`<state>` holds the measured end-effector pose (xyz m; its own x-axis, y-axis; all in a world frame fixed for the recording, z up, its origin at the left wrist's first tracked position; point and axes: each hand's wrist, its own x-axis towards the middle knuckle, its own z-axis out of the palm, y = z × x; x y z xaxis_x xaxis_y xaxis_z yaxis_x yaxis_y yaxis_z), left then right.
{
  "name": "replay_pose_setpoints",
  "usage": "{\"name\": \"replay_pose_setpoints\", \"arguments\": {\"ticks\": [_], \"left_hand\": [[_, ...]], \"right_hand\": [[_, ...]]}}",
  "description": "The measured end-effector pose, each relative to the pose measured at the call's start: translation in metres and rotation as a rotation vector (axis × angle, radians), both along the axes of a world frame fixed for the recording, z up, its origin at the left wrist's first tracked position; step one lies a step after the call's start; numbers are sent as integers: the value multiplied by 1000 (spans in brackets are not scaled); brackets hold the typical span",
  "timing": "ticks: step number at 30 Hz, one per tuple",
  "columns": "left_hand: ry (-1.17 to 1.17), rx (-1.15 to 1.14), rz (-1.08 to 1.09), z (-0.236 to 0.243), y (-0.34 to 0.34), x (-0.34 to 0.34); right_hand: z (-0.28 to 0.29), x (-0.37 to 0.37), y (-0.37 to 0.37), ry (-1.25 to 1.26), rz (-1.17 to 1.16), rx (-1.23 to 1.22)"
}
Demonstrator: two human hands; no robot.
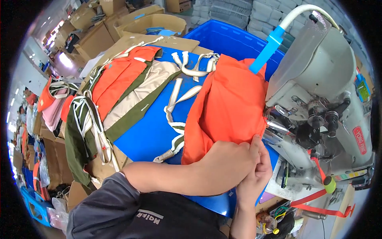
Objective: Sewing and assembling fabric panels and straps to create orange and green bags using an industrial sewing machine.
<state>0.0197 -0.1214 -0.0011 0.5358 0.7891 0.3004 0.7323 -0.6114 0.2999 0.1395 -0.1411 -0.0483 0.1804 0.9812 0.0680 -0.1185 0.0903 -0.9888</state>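
Two curled hands meet at the lower right edge of an orange cloth [234, 99], right of the frame's centre.
The left hand [232, 157] partly covers the right hand [259, 165], so most fingertips are hidden; the fingers of both bend inward, but I cannot tell whether either grips the cloth. The left forearm [167, 179] hides part of the cloth's lower edge, a blue nozzle [268, 49] overlaps its upper right corner, and its contact with the grey machine [326, 67] at right is hard to make out. The cloth lies just above the hands, long axis running up the frame and leaning right, its narrower end toward the top, beside pale straps [197, 73] at upper centre.
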Motion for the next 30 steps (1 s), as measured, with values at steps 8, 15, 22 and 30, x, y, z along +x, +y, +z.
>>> {"name": "replay_pose_setpoints", "arguments": {"ticks": [8,15,22,30], "left_hand": [[-11,-21,15,-4,19,10],[-6,83,69,2,30,10],[-273,-4,84,-3,17,1],[-128,64,90,8,12,-1]], "right_hand": [[-2,9,18,-51,19,36],[6,9,35,95,82,-28],[9,15,38,116,125,19],[11,10,22,-78,72,-1]]}}
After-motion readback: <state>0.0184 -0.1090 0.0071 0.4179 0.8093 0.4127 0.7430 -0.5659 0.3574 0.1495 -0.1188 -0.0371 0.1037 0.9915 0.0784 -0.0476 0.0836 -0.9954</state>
